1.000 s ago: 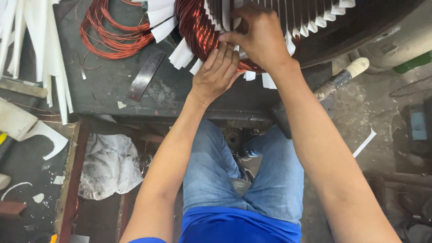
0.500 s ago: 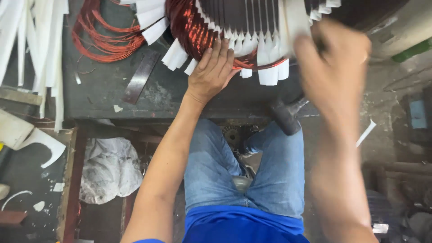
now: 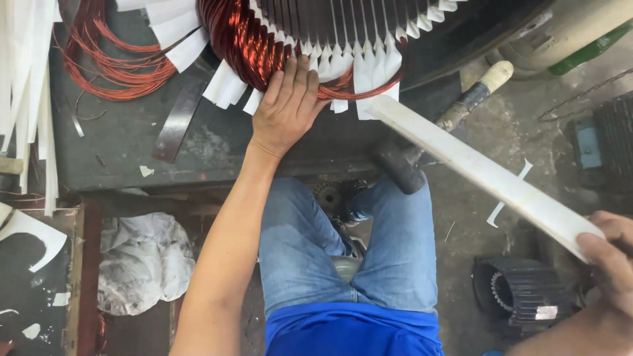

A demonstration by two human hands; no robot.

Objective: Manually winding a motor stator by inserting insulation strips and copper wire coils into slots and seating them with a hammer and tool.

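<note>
Since half a second earlier, the right hand (image 3: 610, 254) had dropped from up by the windings to the lower right corner of the view, and it now gripped the near end of a long white strip (image 3: 475, 168), fingers closed round it. That strip ran up and leftward across the floor side of the scene, its far end touching the white paper slot liners (image 3: 369, 66) that stuck out of the dark motor stator (image 3: 461, 39). The left hand (image 3: 287, 109) had kept its place, lying flat with fingers together and pressed on the copper wire coil (image 3: 247, 43) at the stator's lower edge, clasping nothing. Just beside the strip lay a hammer (image 3: 422, 148), its pale handle pointing up and right. Further left, a loose bundle of copper wire (image 3: 115, 62) sat on the dark workbench (image 3: 125, 138), near a bent strip of metal (image 3: 175, 122). Below the bench, a crumpled white cloth (image 3: 142, 264) lay beside the person's blue jeans (image 3: 343, 250), and a ribbed black motor part (image 3: 521, 296) stood near the right hand.
</note>
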